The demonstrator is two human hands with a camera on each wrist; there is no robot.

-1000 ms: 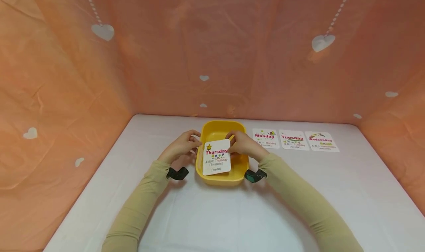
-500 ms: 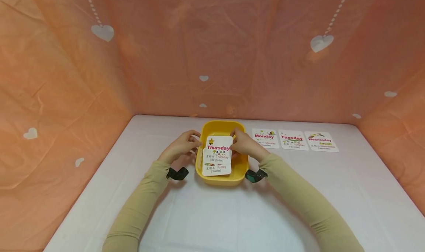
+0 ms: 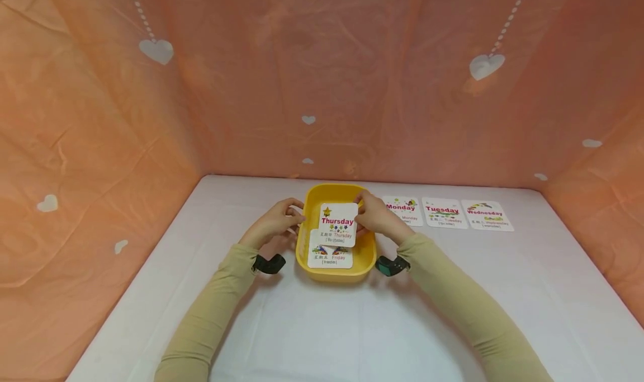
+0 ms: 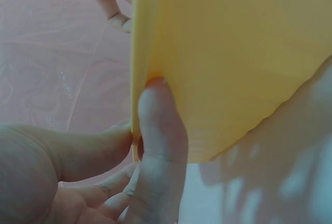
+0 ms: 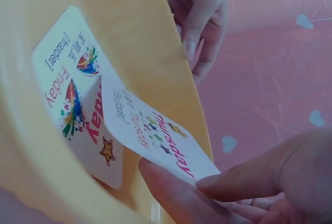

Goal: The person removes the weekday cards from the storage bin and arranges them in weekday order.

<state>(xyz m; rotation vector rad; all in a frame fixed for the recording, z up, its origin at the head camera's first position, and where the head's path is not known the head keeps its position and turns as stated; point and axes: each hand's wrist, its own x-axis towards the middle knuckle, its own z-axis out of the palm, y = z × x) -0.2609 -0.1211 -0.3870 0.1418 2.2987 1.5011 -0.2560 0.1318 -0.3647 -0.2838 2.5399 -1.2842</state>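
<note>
My left hand (image 3: pixel 275 223) pinches the left rim of a yellow plastic box (image 3: pixel 369 246); in the left wrist view the thumb and a finger (image 4: pixel 162 125) lie on either side of that rim. Between thumb and fingers, my right hand (image 3: pixel 377 217) holds the edge of a white card marked Thursday (image 3: pixel 338 224), with a gold star. It is tilted above a card marked Friday (image 3: pixel 329 257), which lies inside the box. The Thursday card hides part of the Friday card in the head view. The right wrist view shows the Friday card's (image 5: pixel 85 125) star and colourful pictures.
To the right of the box, cards reading Monday (image 3: pixel 402 210), Tuesday (image 3: pixel 445 212) and Wednesday (image 3: pixel 487 215) lie in a row on the white table (image 3: pixel 322 326). A pink cloth (image 3: pixel 251 91) with hearts stands behind and at both sides.
The right hand has drawn the Thursday card up and to the right, away from the Friday card, which has come into sight beneath it. The left hand stays at the box rim.
</note>
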